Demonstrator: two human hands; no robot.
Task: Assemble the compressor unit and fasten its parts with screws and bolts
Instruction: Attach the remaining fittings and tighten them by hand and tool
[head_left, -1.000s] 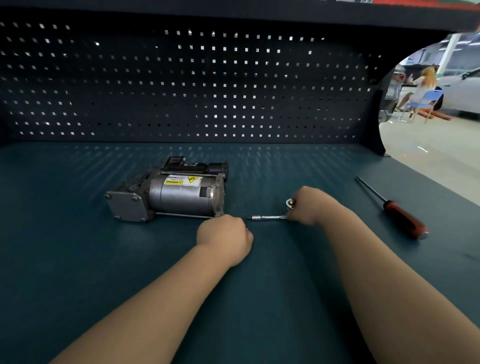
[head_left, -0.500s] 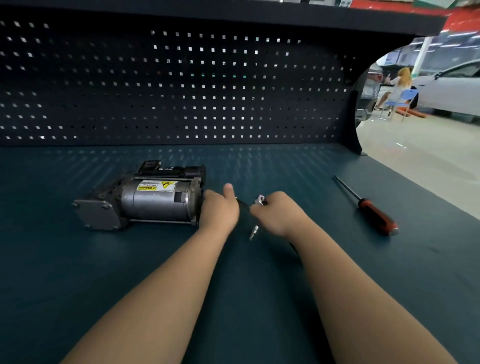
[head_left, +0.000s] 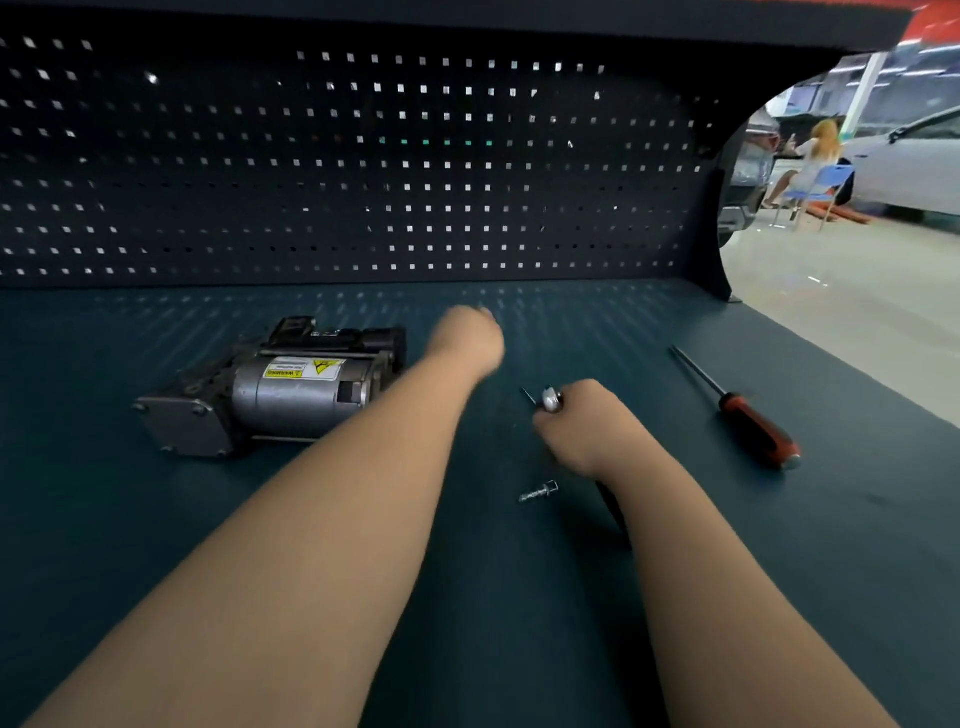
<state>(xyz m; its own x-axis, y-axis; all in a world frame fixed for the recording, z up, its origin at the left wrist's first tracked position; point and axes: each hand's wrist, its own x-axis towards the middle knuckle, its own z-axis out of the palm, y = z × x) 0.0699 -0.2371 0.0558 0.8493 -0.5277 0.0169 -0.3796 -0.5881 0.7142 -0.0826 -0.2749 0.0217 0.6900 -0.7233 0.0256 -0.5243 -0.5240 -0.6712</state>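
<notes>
Compressor unit, a grey metal cylinder with a yellow warning label (head_left: 291, 395), lies left of centre on the teal desk (head_left: 156, 545). Judged heavy and rigid; take it by the motor body. Your right hand (head_left: 582, 431) grips a silver-headed ratchet (head_left: 550, 400). Your left hand (head_left: 470, 343) is blurred, so its grip is unreadable. Below, the small silver bolt (head_left: 538, 491) looks light and likely to roll.

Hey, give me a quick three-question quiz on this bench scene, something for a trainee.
1. True or false: the screwdriver lies to the right of the right hand.
2. Which hand grips the ratchet? A the left, B the right, C neither.
3. Fill in: the yellow label is on the ____.

Key: 1 true; 2 B; 3 compressor.
</notes>
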